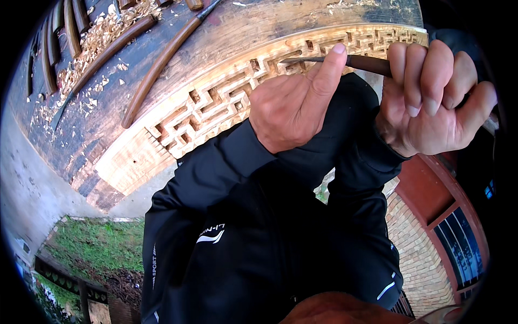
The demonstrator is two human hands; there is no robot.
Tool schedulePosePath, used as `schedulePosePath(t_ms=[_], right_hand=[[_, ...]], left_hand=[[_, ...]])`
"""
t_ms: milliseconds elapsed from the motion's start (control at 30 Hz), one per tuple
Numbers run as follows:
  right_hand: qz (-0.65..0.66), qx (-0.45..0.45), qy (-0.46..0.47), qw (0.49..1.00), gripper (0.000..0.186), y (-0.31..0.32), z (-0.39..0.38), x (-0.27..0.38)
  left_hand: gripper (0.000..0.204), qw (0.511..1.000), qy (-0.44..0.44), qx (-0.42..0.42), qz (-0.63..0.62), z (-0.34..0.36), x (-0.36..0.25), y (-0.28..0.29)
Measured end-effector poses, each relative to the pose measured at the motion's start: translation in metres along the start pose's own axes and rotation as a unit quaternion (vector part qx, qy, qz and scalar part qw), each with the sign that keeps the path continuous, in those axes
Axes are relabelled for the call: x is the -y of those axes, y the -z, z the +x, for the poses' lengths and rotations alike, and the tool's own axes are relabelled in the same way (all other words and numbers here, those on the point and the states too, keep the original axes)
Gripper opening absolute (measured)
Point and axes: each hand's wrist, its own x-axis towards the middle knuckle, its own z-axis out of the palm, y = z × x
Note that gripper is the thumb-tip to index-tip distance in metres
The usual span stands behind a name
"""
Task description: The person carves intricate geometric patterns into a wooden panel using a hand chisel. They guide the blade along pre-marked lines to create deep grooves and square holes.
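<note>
Worn, stained bench wood (232,27) backs the work: the right hand (431,97) wraps tightly round a chisel (369,63) lying over the carved panel (221,108), the left hand's (294,105) thumb against its shank, curled fingers hidden. Light, thumb-steadied pushes should suit the pale, angular fretwork; beyond lie papery shavings (121,27) and smooth-handled tools (161,67).

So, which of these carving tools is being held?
The carving tool in the right hand, its blade partly behind the left hand; the other tools lie on the workbench.
</note>
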Motion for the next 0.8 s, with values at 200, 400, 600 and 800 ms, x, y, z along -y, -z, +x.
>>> schedulePosePath(t_ms=[200, 400, 600, 800], right_hand=[[0.006, 0.007, -0.022, 1.0, 0.057, -0.011, 0.008, 0.002], [-0.037, 0.0, -0.027, 0.999, 0.055, -0.026, 0.009, 0.004], [-0.044, -0.001, -0.021, 0.999, 0.057, -0.042, 0.009, 0.002], [-0.082, -0.01, -0.007, 0.997, 0.06, -0.053, 0.006, 0.0]], left_hand=[[0.064, 1.0, 0.002, -0.02, -0.006, 0.0, 0.001, -0.001], [0.065, 1.0, 0.008, -0.027, -0.005, -0.001, 0.001, 0.001], [0.066, 0.999, 0.014, -0.032, -0.007, -0.001, -0.001, 0.006], [0.067, 0.999, 0.033, -0.037, -0.022, -0.003, -0.004, 0.007]])
